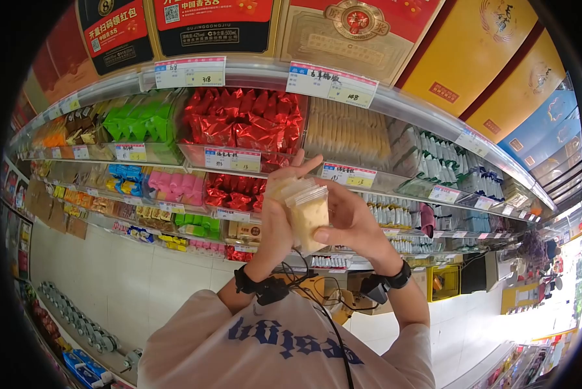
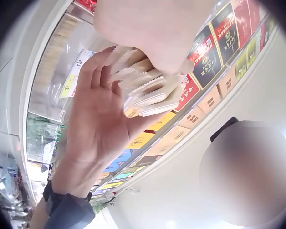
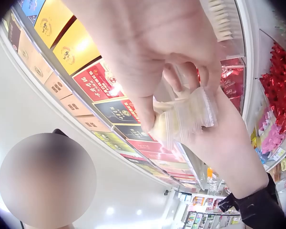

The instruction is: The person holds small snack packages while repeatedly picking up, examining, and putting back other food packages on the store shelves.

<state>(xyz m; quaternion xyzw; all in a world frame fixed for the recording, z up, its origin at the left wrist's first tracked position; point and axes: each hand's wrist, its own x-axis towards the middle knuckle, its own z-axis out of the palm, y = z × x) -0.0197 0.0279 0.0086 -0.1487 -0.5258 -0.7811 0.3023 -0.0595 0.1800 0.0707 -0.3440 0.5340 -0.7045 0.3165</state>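
A stack of small clear packets with pale yellowish contents [image 1: 310,217] is held upright between both hands, before the shelves. My left hand [image 1: 273,228] grips its left side, two fingers extending above and behind it. My right hand [image 1: 359,228] has its thumb on the front packet's lower part, with the fingers behind. Serrated edges of several packets [image 2: 152,93] fan out in the left wrist view, below the left hand [image 2: 152,31]. In the right wrist view, the right hand [image 3: 157,43] curls its fingers and thumb around the packets [image 3: 183,119].
Shelf bins hold red packets [image 1: 242,120], green packets [image 1: 138,123] and tan flat packets [image 1: 348,133]. Price tags [image 1: 232,159] line the shelf edges. Large boxes [image 1: 362,32] stand on top. A yellow basket [image 1: 444,282] is at the right; black cables hang over the chest.
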